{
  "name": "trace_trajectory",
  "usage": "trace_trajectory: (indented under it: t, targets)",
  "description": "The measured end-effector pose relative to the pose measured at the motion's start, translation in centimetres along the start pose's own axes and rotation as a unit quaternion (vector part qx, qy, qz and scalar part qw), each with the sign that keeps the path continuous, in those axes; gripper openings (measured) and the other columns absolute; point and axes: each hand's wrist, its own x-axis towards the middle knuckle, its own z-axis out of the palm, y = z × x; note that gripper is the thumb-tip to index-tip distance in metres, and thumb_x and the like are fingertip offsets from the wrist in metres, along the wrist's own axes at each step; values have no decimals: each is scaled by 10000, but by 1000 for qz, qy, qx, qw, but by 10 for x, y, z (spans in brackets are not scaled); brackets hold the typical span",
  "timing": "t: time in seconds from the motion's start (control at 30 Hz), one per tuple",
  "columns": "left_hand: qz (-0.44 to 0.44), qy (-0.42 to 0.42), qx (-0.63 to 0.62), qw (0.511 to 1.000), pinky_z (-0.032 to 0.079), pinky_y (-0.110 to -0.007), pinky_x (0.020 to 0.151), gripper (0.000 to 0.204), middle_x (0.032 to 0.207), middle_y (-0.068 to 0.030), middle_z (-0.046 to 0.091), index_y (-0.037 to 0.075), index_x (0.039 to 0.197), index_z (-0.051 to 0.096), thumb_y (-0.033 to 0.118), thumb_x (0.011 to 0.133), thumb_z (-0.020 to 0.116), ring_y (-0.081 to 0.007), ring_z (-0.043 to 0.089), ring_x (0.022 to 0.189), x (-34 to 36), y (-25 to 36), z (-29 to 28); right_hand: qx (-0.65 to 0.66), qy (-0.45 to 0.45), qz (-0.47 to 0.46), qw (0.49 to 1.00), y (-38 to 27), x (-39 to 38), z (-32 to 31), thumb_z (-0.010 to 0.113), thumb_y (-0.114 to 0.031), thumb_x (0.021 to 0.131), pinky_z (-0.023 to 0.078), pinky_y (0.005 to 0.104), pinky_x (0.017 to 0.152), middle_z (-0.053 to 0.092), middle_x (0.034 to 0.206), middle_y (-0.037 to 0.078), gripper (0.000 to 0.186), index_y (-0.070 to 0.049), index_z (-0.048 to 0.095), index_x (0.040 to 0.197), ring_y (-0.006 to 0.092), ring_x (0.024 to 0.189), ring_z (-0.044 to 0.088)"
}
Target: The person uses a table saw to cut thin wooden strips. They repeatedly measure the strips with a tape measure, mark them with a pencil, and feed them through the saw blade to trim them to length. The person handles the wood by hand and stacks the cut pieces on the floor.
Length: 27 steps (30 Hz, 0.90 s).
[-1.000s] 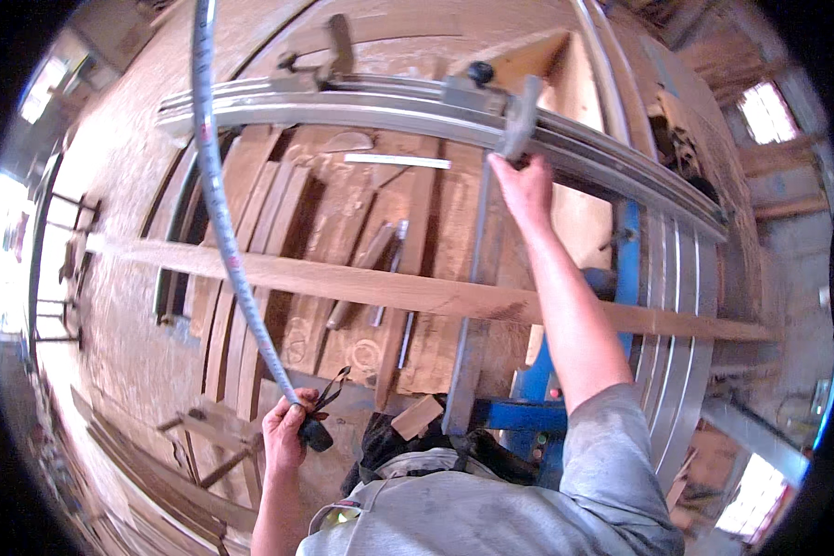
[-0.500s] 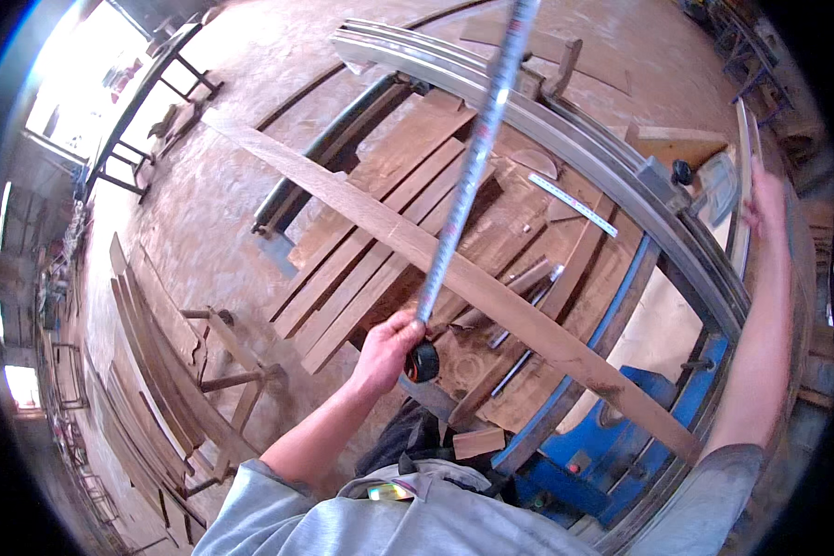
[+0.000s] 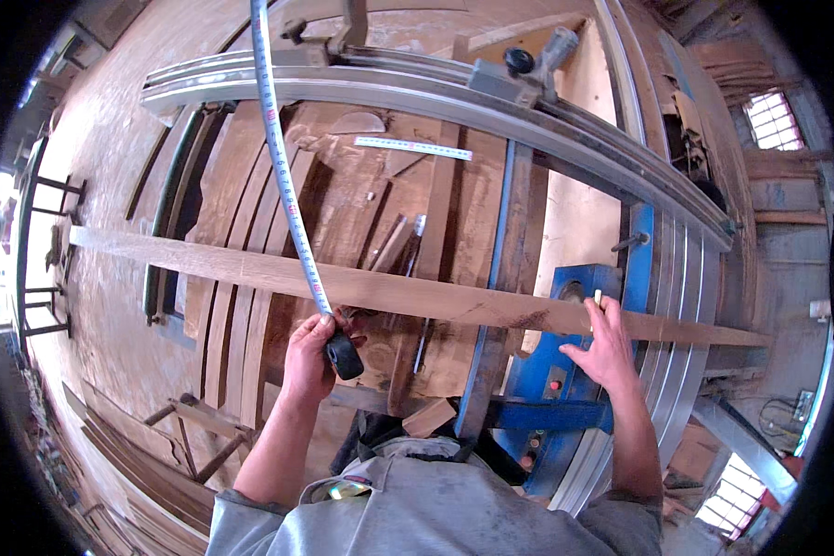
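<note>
A tape measure (image 3: 345,356) with a black case is in my left hand (image 3: 309,360), its fingers closed around it. The pulled-out blade (image 3: 283,162) runs up past the top edge of the view, crossing over a long wooden plank (image 3: 389,289). That plank lies across the saw frame from left to right. Over its right part is my right hand (image 3: 610,347), pinching a short whitish stick (image 3: 598,297) that looks like chalk. The right thumb is held apart from the other fingers; whether the stick touches the wood I cannot tell.
Beyond the plank runs a metal rail (image 3: 389,100) with a black-knobbed clamp (image 3: 519,62). Several boards (image 3: 236,334) and a white ruler strip (image 3: 413,147) lie beneath. A blue machine body (image 3: 551,371) stands near my right arm; stacked planks (image 3: 139,459) are at lower left.
The view has turned, so the plank lies more level. My right hand has come from the far right rail to the plank, with the whitish stick now visible. The left still grips the tape measure.
</note>
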Motion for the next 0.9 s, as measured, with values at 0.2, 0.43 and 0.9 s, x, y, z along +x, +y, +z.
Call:
trace_trajectory:
  t: [0.2, 0.43, 0.9]
  targets:
    - [34, -16, -12, 999, 544, -366, 781, 182, 939, -110, 626, 13, 984, 571, 183, 994, 507, -217, 642, 877, 1, 7, 10, -24, -22, 0, 999, 26, 13, 0, 885, -237, 609, 468, 458, 925, 516, 1128, 156, 650, -24, 598, 1151, 360, 1056, 552]
    - [109, -22, -32, 993, 553, -413, 813, 233, 937, -132, 617, 21, 950, 568, 250, 961, 534, -261, 634, 889, 39, 61, 14, -17, 40, -43, 998, -10, 56, -16, 860, -263, 629, 483, 457, 875, 534, 1072, 165, 622, -36, 619, 1155, 358, 1005, 575]
    - [60, -89, 389, 915, 481, -292, 546, 313, 686, -94, 630, -10, 818, 652, 299, 857, 625, -171, 605, 600, -19, 80, -50, 29, 54, -146, 987, -149, 170, 44, 799, -401, 739, 561, 414, 810, 585, 1101, 201, 532, 59, 675, 975, 312, 955, 635]
